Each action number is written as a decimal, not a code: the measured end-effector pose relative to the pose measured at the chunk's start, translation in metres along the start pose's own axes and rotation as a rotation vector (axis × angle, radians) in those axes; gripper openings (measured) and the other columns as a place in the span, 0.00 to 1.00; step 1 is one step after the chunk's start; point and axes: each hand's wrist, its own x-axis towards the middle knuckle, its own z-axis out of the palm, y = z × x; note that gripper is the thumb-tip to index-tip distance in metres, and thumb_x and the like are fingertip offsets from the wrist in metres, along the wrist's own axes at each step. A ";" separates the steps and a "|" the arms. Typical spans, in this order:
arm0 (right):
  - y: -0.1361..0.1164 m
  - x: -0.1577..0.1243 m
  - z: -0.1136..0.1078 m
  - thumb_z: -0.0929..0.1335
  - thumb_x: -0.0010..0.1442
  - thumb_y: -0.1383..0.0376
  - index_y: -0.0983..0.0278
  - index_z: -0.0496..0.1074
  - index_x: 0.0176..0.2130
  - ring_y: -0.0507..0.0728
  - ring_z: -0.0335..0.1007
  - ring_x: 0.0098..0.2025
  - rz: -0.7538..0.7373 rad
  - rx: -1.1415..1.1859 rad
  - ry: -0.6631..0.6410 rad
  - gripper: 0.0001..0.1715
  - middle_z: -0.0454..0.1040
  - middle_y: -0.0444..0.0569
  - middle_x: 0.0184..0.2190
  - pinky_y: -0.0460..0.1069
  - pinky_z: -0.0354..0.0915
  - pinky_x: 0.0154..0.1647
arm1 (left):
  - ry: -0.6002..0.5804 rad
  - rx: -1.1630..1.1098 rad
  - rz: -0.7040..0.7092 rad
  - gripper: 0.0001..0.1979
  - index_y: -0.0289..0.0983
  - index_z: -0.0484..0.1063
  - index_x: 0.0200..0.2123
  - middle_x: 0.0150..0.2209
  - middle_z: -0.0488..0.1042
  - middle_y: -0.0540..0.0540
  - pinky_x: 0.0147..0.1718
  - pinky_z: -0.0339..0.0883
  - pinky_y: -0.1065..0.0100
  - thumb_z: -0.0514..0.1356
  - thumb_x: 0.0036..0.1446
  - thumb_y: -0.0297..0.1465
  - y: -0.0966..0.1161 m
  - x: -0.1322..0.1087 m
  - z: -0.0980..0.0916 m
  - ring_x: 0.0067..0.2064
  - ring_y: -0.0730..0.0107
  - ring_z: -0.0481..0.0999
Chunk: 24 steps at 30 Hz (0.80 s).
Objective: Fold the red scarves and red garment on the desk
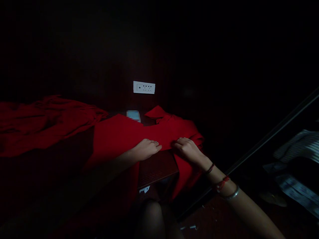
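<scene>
A piece of plain red cloth (pixel 122 132) lies over a dark wooden table (pixel 158 167) and hangs down past its front edge on both sides. My left hand (pixel 147 149), with a ring on one finger, is closed on the near edge of this cloth. To its right, my right hand (pixel 187 148) has its fingers curled down, closed on the same edge. Between the two hands the edge runs fairly straight. At the right end the cloth is bunched in folds. The fingertips of both hands are partly hidden.
Crumpled red fabric (pixel 50 126) is heaped at the left. A white wall socket (pixel 144 87) sits above the table, with a small pale blurred item (pixel 133 115) below it. Striped cloth (pixel 300 146) lies at the right, beyond a slanting dark rail (pixel 271 137). The room is very dim.
</scene>
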 end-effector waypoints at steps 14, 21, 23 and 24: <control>-0.007 -0.004 0.012 0.59 0.56 0.68 0.64 0.69 0.34 0.52 0.55 0.30 0.152 0.108 0.138 0.10 0.62 0.48 0.27 0.45 0.53 0.31 | 0.111 -0.019 -0.185 0.07 0.36 0.61 0.37 0.40 0.65 0.43 0.35 0.61 0.66 0.49 0.55 0.31 0.017 -0.008 0.006 0.41 0.64 0.65; -0.003 0.000 0.002 0.60 0.55 0.69 0.61 0.69 0.40 0.52 0.57 0.31 0.167 0.179 0.104 0.14 0.63 0.48 0.29 0.46 0.55 0.31 | 0.101 0.018 -0.160 0.06 0.36 0.62 0.35 0.38 0.65 0.43 0.34 0.61 0.67 0.47 0.55 0.24 0.018 -0.011 0.004 0.41 0.65 0.65; -0.006 0.002 -0.002 0.59 0.56 0.68 0.62 0.67 0.42 0.52 0.59 0.35 0.088 0.167 0.080 0.14 0.65 0.50 0.33 0.47 0.55 0.35 | 0.089 -0.002 -0.174 0.06 0.35 0.62 0.34 0.37 0.65 0.43 0.33 0.61 0.67 0.48 0.54 0.23 0.017 -0.012 0.004 0.40 0.65 0.65; -0.008 0.003 -0.002 0.59 0.56 0.67 0.62 0.67 0.42 0.53 0.59 0.36 0.054 0.152 0.072 0.14 0.65 0.50 0.34 0.48 0.55 0.36 | 0.086 -0.014 -0.184 0.06 0.35 0.62 0.34 0.36 0.65 0.44 0.33 0.61 0.68 0.48 0.54 0.23 0.016 -0.012 0.005 0.39 0.65 0.65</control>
